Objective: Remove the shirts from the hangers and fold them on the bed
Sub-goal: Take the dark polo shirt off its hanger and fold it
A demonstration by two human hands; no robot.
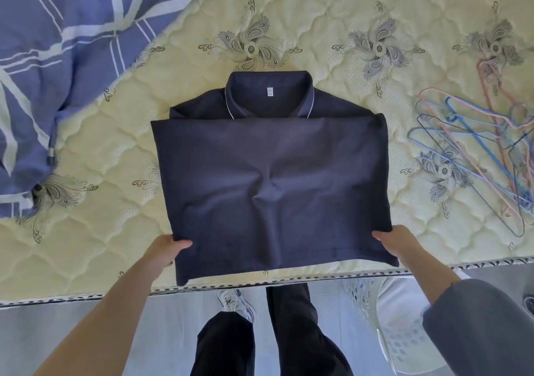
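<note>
A dark navy polo shirt (271, 173) lies on the mattress (115, 231), collar at the far end, its lower half doubled up over the chest. My left hand (169, 250) grips the near left corner of the folded cloth, thumb on top. My right hand (396, 242) grips the near right corner the same way. The near edge of the shirt reaches the mattress's front edge. A heap of several wire hangers (485, 156), pink, blue and black, lies at the right of the shirt.
A blue blanket with white stripes (57, 57) is bunched at the far left of the bed. A white perforated laundry basket (398, 326) stands on the floor at the right, by my legs and shoes.
</note>
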